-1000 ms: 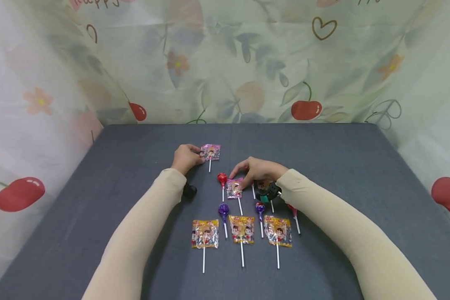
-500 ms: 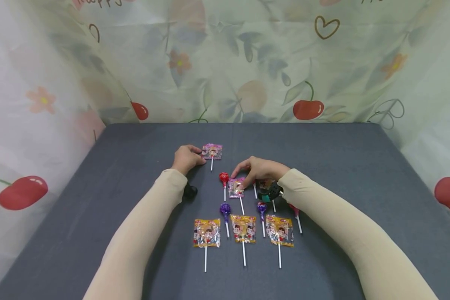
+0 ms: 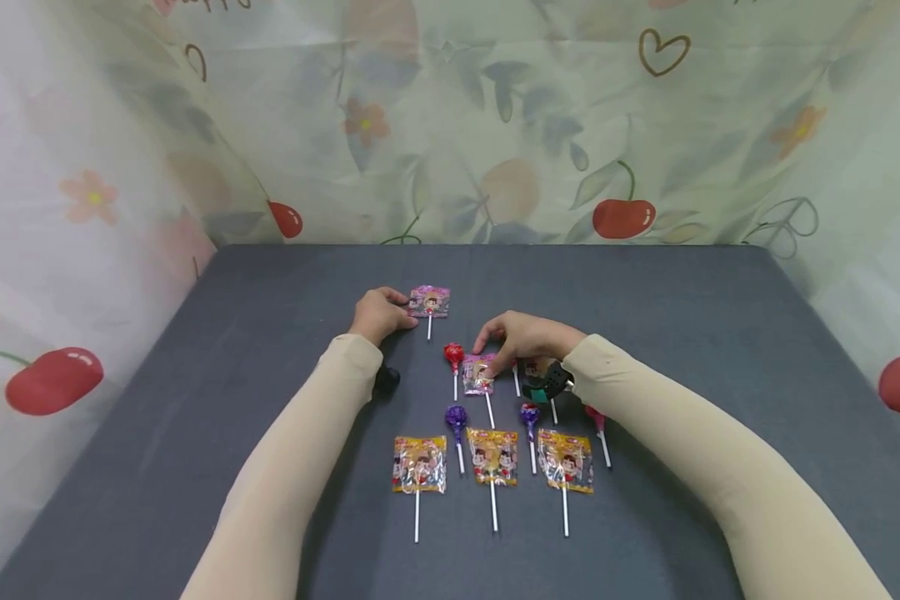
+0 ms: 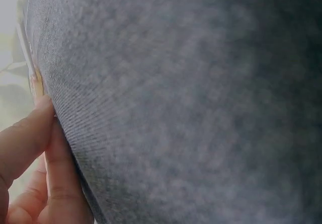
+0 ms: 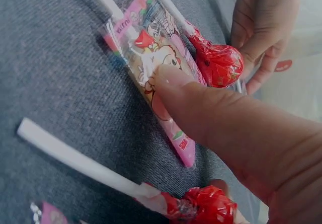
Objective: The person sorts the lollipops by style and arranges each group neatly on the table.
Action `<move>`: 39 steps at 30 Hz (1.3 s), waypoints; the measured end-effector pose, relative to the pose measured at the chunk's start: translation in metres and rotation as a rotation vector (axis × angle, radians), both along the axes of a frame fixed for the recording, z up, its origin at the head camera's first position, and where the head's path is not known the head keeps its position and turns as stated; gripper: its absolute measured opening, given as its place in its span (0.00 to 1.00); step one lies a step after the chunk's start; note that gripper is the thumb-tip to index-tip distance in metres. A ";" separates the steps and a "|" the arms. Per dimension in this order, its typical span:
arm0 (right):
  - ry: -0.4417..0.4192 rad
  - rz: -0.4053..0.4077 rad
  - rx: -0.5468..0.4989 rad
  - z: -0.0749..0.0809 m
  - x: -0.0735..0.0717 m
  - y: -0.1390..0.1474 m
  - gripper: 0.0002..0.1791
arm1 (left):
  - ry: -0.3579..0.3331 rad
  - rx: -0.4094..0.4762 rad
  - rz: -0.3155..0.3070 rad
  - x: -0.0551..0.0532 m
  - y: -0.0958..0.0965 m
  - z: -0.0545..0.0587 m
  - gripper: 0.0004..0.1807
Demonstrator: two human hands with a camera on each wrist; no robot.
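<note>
At the back of the table my left hand [image 3: 378, 315] pinches the left edge of a flat lollipop in a pink wrapper [image 3: 432, 303]. In the left wrist view its thumb and finger [image 4: 30, 138] meet at that edge. My right hand [image 3: 528, 335] holds a second pink-wrapped flat lollipop [image 5: 166, 68] lying nearer. Its thumb [image 5: 186, 95] presses on the wrapper's face, and its index finger reaches the far edge. A red ball lollipop [image 3: 453, 354] lies just left of that one. Another red ball lollipop [image 5: 214, 204] is on its other side, partly hidden by the right hand.
Two purple ball lollipops [image 3: 457, 417] lie nearer the front, beside several flat yellow-wrapped ones [image 3: 420, 462]. A pinkish-red ball lollipop [image 3: 596, 415] and another flat lollipop [image 3: 537, 367] lie partly under the right wrist. Printed curtains [image 3: 457, 125] surround the dark table [image 3: 157, 400].
The whole head view has shifted slightly, so everything appears a little further right. Both hands and the lollipops keep their places relative to one another.
</note>
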State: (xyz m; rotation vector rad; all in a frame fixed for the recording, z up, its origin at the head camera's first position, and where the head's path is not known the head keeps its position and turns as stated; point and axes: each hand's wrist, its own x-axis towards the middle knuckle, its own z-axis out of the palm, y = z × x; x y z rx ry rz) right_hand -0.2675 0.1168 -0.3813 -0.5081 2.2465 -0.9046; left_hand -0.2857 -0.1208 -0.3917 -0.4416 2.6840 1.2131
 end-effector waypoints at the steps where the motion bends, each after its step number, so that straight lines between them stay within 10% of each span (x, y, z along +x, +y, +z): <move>1: 0.000 0.004 0.005 0.001 0.001 0.000 0.18 | 0.003 -0.001 -0.003 0.000 0.001 0.000 0.22; 9: 0.161 0.039 0.157 0.004 0.007 -0.002 0.24 | 0.017 -0.032 -0.015 0.001 0.002 0.001 0.22; 24: 0.212 0.062 0.218 0.004 0.006 -0.006 0.24 | 0.009 -0.012 0.004 0.001 0.002 0.000 0.22; 39: 0.119 0.072 -0.076 0.006 0.001 0.001 0.23 | 0.021 -0.037 0.006 0.004 0.004 0.004 0.22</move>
